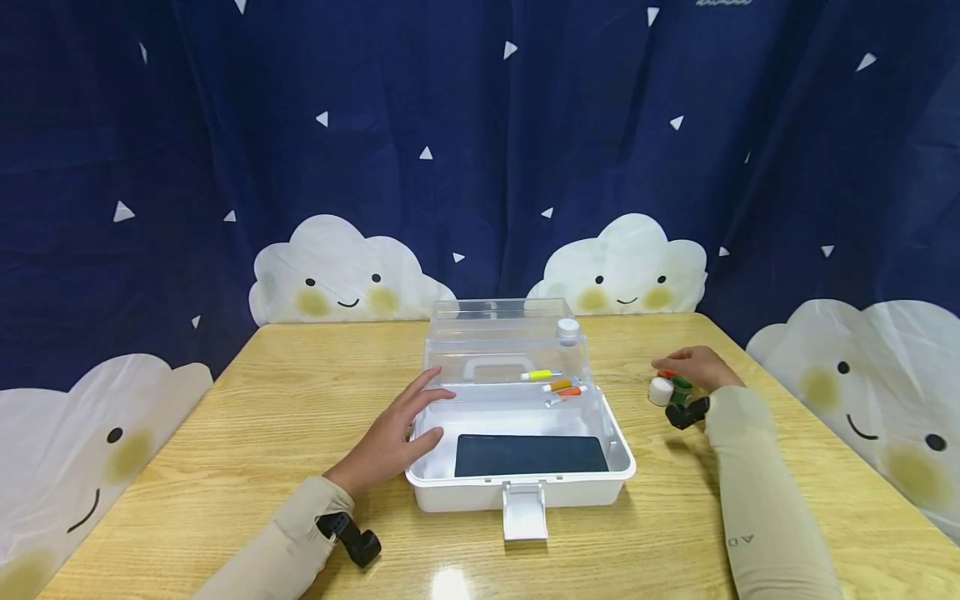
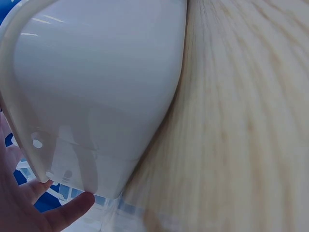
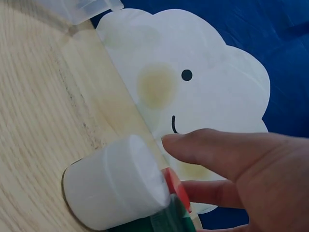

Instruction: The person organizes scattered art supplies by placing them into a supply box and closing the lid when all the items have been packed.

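Observation:
A white storage box (image 1: 525, 496) with a raised clear lid (image 1: 510, 358) stands on the table. My left hand (image 1: 397, 433) is at its left side, fingers spread around the rim; its fingertips (image 2: 77, 210) show by the box's back corner in the left wrist view. To the right, my right hand (image 1: 697, 367) reaches over a small group of jars. A white jar (image 3: 116, 183) stands in front, a green jar (image 1: 681, 389) beside it, and a red-topped one (image 3: 175, 186) behind. My thumb is extended above the red top, with a finger right at its far edge.
A dark flat rectangular slab (image 1: 531, 455) lies in the box. Yellow (image 1: 537, 376), orange (image 1: 558, 385) and red (image 1: 572, 392) tubes with white ends lie toward the box's back. A white-capped jar (image 1: 567, 329) is near the lid. A blue curtain (image 1: 375, 167) hangs behind the table.

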A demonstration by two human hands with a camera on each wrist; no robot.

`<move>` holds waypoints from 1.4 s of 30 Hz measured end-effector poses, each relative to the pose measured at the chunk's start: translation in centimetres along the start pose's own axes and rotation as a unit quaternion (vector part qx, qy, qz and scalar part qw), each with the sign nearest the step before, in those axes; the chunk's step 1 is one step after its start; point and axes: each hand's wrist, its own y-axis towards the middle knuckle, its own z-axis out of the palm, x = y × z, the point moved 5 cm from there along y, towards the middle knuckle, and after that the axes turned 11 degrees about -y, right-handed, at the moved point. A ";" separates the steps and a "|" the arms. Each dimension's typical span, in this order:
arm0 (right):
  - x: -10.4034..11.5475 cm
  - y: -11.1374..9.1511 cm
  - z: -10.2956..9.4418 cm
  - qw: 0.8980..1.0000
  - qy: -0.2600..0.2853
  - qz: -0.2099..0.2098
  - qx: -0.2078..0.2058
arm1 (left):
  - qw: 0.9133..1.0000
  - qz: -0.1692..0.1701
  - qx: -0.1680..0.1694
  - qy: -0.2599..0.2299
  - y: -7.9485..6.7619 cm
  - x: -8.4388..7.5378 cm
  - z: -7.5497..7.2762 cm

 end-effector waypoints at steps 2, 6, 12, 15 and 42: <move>-0.2 0.1 0.1 1.000 -0.004 0.003 -0.002 | 1.000 0.000 -0.001 0.002 0.0 0.0 0.0; -0.5 0.2 0.3 1.000 -0.007 0.005 -0.008 | 1.000 -0.003 -0.001 0.004 0.0 0.0 0.0; -0.5 0.2 0.3 1.000 -0.001 0.011 -0.018 | 1.000 -0.005 -0.001 0.005 0.0 0.1 0.0; -0.6 0.3 0.3 1.000 0.000 0.019 -0.023 | 1.000 -0.005 -0.002 0.004 0.0 0.1 -0.1; 1.4 0.3 -0.7 0.998 0.046 0.006 -0.047 | 1.000 -0.012 -0.001 0.006 0.0 0.2 0.0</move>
